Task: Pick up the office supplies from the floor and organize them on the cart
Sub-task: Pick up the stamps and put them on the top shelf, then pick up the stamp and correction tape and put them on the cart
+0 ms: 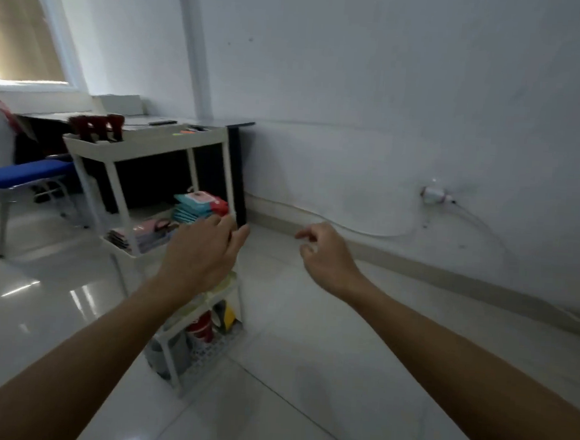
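Cart's [156,147] lower shelves behind forearm.

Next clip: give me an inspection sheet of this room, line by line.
Surface: glossy pale tiled floor; nothing seen lying on it.
Job's things: white cart, three tiers; teal packets on the middle tier, red cup on the bottom tier.
Clutter: blue chair, dark desk.
Hands: left hand in front of the cart; right hand loosely curled, holding nothing.
Cables: white cable from wall plug.
Surroundings: white wall, window.

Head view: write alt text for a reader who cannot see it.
Two bare arms reach toward a white three-tier cart on a tiled floor; the left hand is at its middle shelf, the right hand hangs loosely curled, holding nothing.
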A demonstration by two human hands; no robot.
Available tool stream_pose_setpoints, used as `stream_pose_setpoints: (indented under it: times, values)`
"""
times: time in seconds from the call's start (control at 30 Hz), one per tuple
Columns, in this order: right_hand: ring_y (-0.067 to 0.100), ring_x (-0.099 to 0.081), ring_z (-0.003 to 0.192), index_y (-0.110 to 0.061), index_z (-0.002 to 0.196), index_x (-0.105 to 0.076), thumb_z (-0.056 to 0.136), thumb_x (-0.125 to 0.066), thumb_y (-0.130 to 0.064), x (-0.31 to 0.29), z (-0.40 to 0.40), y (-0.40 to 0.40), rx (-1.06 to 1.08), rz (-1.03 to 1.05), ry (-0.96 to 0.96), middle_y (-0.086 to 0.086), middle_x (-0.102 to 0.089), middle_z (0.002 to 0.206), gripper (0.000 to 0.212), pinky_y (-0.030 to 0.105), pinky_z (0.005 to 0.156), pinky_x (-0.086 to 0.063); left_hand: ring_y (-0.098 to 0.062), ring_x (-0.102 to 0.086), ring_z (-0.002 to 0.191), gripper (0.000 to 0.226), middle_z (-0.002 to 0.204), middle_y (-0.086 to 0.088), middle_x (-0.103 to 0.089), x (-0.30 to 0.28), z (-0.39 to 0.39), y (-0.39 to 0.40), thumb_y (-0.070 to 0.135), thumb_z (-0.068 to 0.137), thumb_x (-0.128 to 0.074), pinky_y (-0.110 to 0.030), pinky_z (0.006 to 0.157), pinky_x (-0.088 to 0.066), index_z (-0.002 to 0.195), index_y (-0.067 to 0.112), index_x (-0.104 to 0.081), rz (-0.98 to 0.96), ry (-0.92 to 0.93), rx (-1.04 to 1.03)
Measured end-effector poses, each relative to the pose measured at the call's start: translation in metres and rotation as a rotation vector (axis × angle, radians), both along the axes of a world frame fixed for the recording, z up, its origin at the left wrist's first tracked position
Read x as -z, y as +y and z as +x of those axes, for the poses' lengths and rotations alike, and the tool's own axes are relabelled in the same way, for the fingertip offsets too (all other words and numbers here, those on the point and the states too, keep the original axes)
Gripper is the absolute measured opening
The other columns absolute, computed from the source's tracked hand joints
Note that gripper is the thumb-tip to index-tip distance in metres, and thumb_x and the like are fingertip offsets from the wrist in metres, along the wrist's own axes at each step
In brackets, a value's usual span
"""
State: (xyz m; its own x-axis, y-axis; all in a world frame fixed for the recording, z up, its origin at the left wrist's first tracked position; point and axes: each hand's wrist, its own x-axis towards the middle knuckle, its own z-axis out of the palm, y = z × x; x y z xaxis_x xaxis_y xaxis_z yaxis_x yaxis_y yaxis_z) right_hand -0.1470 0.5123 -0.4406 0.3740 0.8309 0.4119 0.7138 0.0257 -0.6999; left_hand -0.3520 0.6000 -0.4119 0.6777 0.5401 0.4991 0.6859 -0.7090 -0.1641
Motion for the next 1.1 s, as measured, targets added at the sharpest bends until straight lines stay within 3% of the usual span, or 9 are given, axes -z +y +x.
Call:
stream_pose_setpoints:
  times: [0.1, 0.23, 0.3, 0.4, 0.57, 0.77, 0.87, 1.0, 1.1]
  values:
    - [0.014, -0.050, 0.116, -0.018, 0.119, -0.063, 0.096, -0.053, -0.014, 0.030, 0.012, -0.046, 0.018, -0.106, -0.007, -0.002, -0.051, 0.119, 0.025, 0.022, 0.093, -0.033, -0.026, -0.052, 0.108, 0.032, 0.125, -0.008, -0.052, 0.044, 0.005, -0.032, 0.031, 0.105, -0.033, -0.041, 0.086, -0.049, 0.134, 0.019, -0.041, -0.215, 0.073, 0.023]
    - [0.009, -0.051, 0.109, -0.017, 0.121, -0.063, 0.098, -0.053, -0.016, 0.061, 0.042, -0.066, 0.140, -0.134, 0.086, 0.002, -0.055, 0.128, 0.025, 0.021, 0.092, -0.035, -0.024, -0.050, 0.113, 0.079, 0.131, -0.004, -0.052, 0.075, 0.027, -0.041, 0.062, 0.093, 0.007, -0.040, 0.095, -0.042, 0.140, 0.020, -0.042, -0.445, 0.047, 0.026]
    - [0.013, -0.054, 0.111, -0.016, 0.119, -0.063, 0.098, -0.053, -0.015, 0.085, 0.059, -0.074, 0.196, -0.144, 0.119, 0.003, -0.056, 0.128, 0.024, 0.024, 0.093, -0.039, -0.027, -0.053, 0.108, 0.061, 0.125, -0.009, -0.055, 0.095, 0.045, -0.043, 0.051, 0.101, -0.009, -0.040, 0.090, -0.044, 0.135, 0.014, -0.045, -0.440, 0.067, 0.020]
    - [0.018, -0.055, 0.113, -0.015, 0.120, -0.063, 0.098, -0.053, -0.015, 0.127, 0.085, -0.085, 0.246, -0.191, 0.081, 0.004, -0.054, 0.127, 0.025, 0.027, 0.096, -0.042, -0.028, -0.057, 0.099, 0.056, 0.110, -0.007, -0.060, 0.128, 0.070, -0.047, 0.055, 0.100, -0.017, -0.044, 0.091, -0.045, 0.115, 0.017, -0.055, -0.469, 0.051, 0.029]
    - [0.021, -0.056, 0.113, -0.012, 0.124, -0.061, 0.099, -0.052, -0.016, 0.202, 0.118, -0.106, 0.326, -0.218, 0.088, 0.008, -0.056, 0.129, 0.027, 0.029, 0.094, -0.044, -0.027, -0.056, 0.101, 0.052, 0.112, -0.005, -0.059, 0.217, 0.102, -0.055, 0.056, 0.102, -0.019, -0.046, 0.094, -0.043, 0.116, 0.020, -0.054, -0.576, 0.190, 0.029]
    - [0.017, -0.055, 0.110, -0.012, 0.126, -0.061, 0.100, -0.051, -0.017, 0.292, 0.106, -0.156, 0.359, -0.273, 0.267, 0.004, -0.060, 0.125, 0.029, 0.028, 0.091, -0.042, -0.026, -0.058, 0.108, 0.050, 0.124, -0.006, -0.059, 0.333, 0.089, -0.101, 0.055, 0.100, -0.033, -0.042, 0.095, -0.043, 0.127, 0.018, -0.052, -0.660, 0.365, 0.067]
    - [0.020, -0.055, 0.107, -0.010, 0.127, -0.059, 0.101, -0.050, -0.019, 0.335, 0.093, -0.185, 0.271, -0.478, 0.116, 0.006, -0.059, 0.124, 0.029, 0.029, 0.088, -0.042, -0.023, -0.057, 0.111, 0.047, 0.127, -0.002, -0.058, 0.375, 0.067, -0.121, 0.053, 0.100, -0.039, -0.039, 0.095, -0.043, 0.130, 0.020, -0.051, -0.697, 0.484, 0.130]
    - [0.024, -0.052, 0.117, -0.011, 0.136, -0.050, 0.102, -0.048, -0.028, 0.380, 0.075, -0.222, -0.071, -0.940, -0.219, 0.011, -0.050, 0.135, 0.038, 0.031, 0.097, -0.040, -0.014, -0.058, 0.100, 0.035, 0.121, 0.002, -0.062, 0.415, 0.038, -0.135, 0.045, 0.100, -0.047, -0.034, 0.090, -0.050, 0.127, 0.024, -0.054, -0.885, 0.614, 0.327]
    - [0.024, -0.052, 0.118, -0.011, 0.138, -0.047, 0.103, -0.046, -0.029, 0.387, 0.070, -0.234, -0.143, -1.033, -0.314, 0.011, -0.050, 0.135, 0.039, 0.028, 0.092, -0.037, -0.013, -0.058, 0.101, 0.031, 0.122, 0.005, -0.060, 0.442, 0.019, -0.144, 0.042, 0.100, -0.047, -0.034, 0.091, -0.049, 0.127, 0.027, -0.053, -0.806, 0.828, 0.418]
